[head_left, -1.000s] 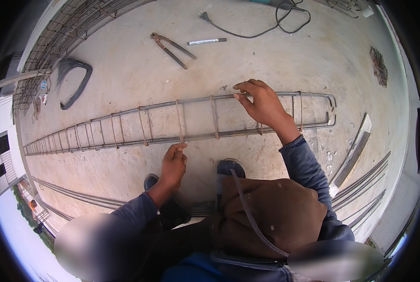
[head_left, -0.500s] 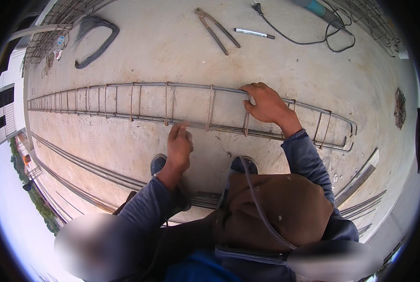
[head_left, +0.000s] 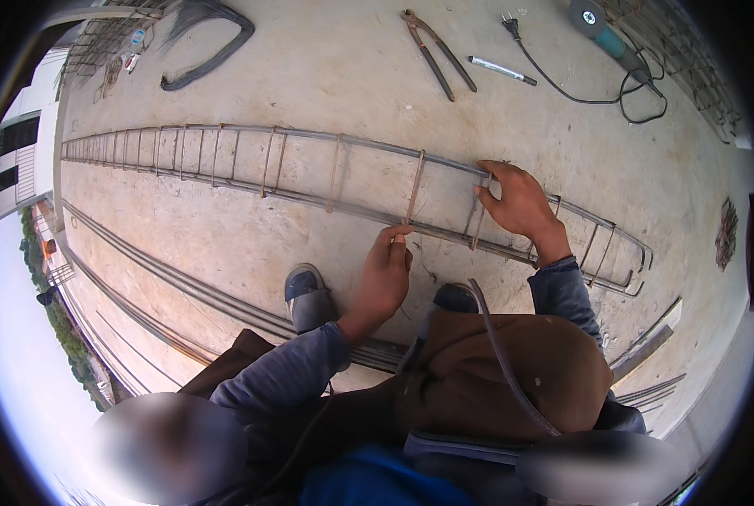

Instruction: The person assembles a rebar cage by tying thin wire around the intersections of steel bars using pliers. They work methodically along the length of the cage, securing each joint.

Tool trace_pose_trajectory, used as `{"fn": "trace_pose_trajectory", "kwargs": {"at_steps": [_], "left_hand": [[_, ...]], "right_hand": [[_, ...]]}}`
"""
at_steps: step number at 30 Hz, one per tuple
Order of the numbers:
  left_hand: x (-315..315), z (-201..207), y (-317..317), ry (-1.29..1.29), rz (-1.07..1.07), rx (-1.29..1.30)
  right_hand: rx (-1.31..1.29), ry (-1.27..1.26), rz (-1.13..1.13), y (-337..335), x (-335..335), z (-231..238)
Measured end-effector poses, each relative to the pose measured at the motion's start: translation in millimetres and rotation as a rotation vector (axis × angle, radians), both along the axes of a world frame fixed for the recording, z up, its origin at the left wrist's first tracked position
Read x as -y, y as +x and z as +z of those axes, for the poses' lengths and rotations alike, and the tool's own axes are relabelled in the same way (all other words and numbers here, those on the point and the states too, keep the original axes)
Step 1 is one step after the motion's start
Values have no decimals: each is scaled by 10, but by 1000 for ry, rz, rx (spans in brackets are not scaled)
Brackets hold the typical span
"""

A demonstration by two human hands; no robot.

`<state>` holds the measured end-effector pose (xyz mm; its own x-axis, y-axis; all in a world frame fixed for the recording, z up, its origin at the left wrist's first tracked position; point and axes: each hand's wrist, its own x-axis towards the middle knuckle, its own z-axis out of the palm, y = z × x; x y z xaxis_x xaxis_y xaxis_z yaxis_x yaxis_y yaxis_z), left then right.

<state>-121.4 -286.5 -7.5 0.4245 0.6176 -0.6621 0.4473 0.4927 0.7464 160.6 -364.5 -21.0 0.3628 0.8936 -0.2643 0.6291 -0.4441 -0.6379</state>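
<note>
A long, narrow rebar cage (head_left: pixel 380 147) of steel bars and rusty stirrups lies across the concrete in front of me. My left hand (head_left: pixel 386 274) is at its near bars, the fingers pinched at the foot of a stirrup (head_left: pixel 416 185). Farther right, my right hand (head_left: pixel 523 205) reaches over the far bar, with thumb and index finger closed about the bar where another stirrup (head_left: pixel 479 221) meets it. The palm side of both hands is hidden.
Beyond the cage lie pincers (head_left: pixel 435 51), a marker pen (head_left: pixel 501 70), an angle grinder (head_left: pixel 610 38) with its cord, and a bundle of tie wire (head_left: pixel 238 52). Loose bars (head_left: pixel 179 297) run along the near left. More wire (head_left: pixel 726 234) lies far right. My shoes (head_left: pixel 303 283) are close to the cage.
My left hand has moved right along the near bars to a stirrup and pinches there. My right hand stays at the far bar. The whole view has shifted and tilted slightly.
</note>
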Motion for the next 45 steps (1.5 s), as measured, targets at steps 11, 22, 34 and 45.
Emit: {"fn": "trace_pose_trajectory", "kwargs": {"at_steps": [11, 22, 34, 45], "left_hand": [[281, -247, 746, -264, 79, -11], [-63, -245, 1467, -476, 168, 62], [93, -386, 1645, -238, 128, 55], [55, -448, 1700, 339, -272, -47]], "right_hand": [[-191, 114, -95, 207, 118, 99], [6, -62, 467, 644, -483, 11], [236, 51, 223, 617, -112, 42], [-87, 203, -428, -131, 366, 55]]}}
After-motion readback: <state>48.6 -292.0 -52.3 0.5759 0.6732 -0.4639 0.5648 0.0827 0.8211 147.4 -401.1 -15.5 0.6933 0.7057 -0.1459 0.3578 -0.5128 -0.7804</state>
